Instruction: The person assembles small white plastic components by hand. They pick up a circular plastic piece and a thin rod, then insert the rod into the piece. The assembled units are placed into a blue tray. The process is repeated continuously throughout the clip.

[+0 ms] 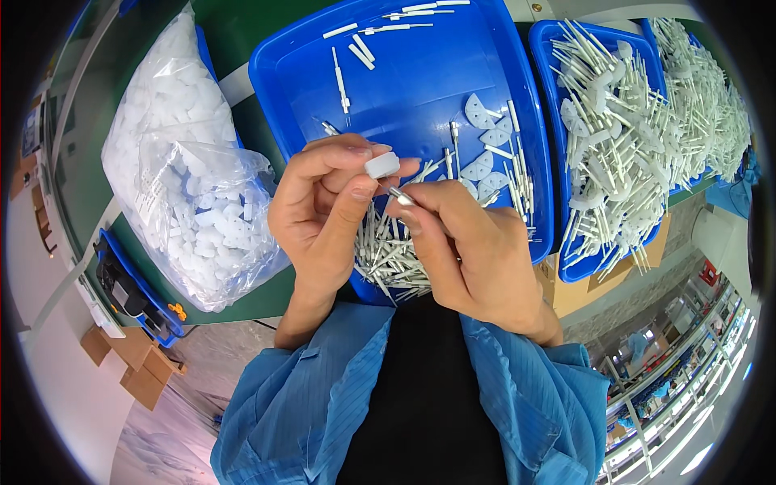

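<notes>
Above the front part of a large blue tray [267, 77], my two hands are close together. My left hand [319, 194] pinches a small white plastic piece [382, 165] between thumb and fingers. Just to its right, my right hand [477, 250] grips a thin white rod [399, 195] with a metallic tip, its end pointing at the white piece. Whether the two parts touch, I cannot tell. Under my hands lies a heap of similar white rods [388, 255] with thin wire ends, partly hidden. White fan-shaped pieces with small holes [478, 166] lie at the tray's right side.
On the left stands a clear plastic bag [182, 162] full of white pieces. Right of the tray, another blue tray [543, 40] holds a pile of joined fan pieces and rods. A small blue tray with black items [133, 291] sits at the table's left edge.
</notes>
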`<move>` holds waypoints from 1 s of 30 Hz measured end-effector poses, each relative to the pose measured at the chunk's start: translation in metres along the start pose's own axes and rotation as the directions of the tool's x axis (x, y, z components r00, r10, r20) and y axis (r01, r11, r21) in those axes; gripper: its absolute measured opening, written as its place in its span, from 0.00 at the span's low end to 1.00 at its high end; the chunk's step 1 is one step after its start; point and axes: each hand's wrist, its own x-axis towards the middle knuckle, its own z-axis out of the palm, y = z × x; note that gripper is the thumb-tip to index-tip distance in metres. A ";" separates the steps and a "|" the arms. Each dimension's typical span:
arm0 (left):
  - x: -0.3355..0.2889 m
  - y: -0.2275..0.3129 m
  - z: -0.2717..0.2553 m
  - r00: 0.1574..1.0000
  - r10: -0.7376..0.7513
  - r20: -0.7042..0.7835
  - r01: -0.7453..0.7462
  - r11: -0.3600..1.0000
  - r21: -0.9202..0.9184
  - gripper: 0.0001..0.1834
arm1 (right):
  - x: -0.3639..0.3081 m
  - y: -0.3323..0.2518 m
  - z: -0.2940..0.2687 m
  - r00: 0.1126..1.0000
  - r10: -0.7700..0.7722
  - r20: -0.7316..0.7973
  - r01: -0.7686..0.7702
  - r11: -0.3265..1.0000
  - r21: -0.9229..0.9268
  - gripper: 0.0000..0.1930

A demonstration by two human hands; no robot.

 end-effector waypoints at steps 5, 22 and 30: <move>-0.001 0.008 0.003 0.994 -0.092 -0.060 0.100 0.982 0.161 0.09 | 0.000 -0.008 -0.010 0.990 0.119 0.073 -0.124 0.989 0.082 0.03; -0.003 -0.002 0.004 1.000 0.013 0.020 -0.014 0.999 0.042 0.11 | -0.001 0.000 0.001 0.998 -0.011 -0.065 0.013 0.999 0.037 0.06; -0.001 0.001 -0.006 0.990 0.111 0.084 -0.110 0.994 -0.015 0.13 | 0.004 -0.001 -0.008 0.991 0.026 0.131 -0.061 0.959 0.276 0.05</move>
